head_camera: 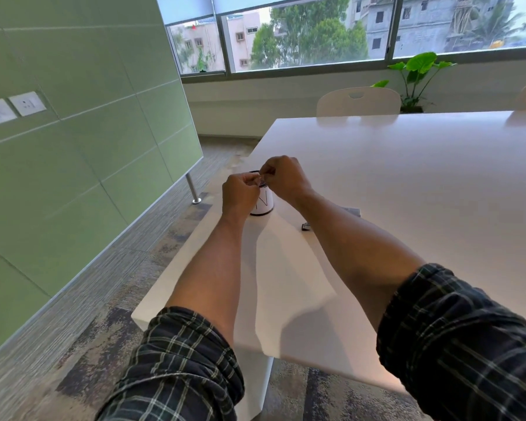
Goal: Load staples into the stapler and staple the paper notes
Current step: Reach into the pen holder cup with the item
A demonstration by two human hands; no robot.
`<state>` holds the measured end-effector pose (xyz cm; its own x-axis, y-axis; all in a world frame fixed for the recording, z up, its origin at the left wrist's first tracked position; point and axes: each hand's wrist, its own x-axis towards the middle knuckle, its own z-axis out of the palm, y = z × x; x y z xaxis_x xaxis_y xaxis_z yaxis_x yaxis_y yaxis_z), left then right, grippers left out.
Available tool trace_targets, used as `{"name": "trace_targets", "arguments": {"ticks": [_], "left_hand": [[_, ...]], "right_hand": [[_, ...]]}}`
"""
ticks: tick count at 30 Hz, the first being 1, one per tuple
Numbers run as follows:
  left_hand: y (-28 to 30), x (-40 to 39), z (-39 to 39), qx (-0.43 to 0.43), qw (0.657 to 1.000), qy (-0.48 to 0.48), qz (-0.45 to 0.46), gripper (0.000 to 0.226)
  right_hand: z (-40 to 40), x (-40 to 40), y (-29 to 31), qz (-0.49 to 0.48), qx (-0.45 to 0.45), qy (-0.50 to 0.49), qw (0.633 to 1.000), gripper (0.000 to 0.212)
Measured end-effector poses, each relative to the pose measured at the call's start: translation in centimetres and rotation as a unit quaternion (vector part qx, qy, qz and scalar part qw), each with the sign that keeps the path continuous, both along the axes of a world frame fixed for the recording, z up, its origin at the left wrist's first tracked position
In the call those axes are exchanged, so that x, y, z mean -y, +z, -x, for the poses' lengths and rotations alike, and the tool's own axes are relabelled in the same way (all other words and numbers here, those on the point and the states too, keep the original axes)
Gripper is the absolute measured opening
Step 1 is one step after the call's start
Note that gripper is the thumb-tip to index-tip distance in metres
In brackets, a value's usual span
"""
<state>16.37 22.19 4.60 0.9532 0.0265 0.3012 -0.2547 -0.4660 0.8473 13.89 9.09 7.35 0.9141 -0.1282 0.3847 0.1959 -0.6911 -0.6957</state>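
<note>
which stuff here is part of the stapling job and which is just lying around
Part of the job:
- left hand and right hand, pinching something small between them, too small to identify
- small dark object on the table, possibly the stapler
- grey sheet behind the right forearm, possibly the notes

Just lying about:
- white cup
- chair
- plant

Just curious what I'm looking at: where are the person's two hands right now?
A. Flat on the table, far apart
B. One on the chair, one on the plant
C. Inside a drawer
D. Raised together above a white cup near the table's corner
D: the left hand and right hand meet, fingers pinched, just over the white cup.
</note>
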Motion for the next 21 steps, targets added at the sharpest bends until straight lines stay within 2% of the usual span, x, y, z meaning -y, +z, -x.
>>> {"name": "trace_targets", "arguments": {"ticks": [6,11,21], "left_hand": [[-0.5,-0.1,-0.4,0.020,0.997,0.003,-0.074,0.033],[-1.2,-0.4,-1.0,0.026,0.987,0.024,-0.156,0.031],[-1.5,-0.1,-0.7,0.069,0.982,0.050,-0.169,0.030]], "right_hand": [[-1.7,-0.7,-0.7,-0.025,-0.010,-0.020,0.999,0.023],[-2.7,-1.3,-1.4,-0.038,-0.027,-0.043,0.998,0.022],[-3.9,-1.8,-2.1,-0.039,-0.038,-0.034,0.998,0.018]]}}
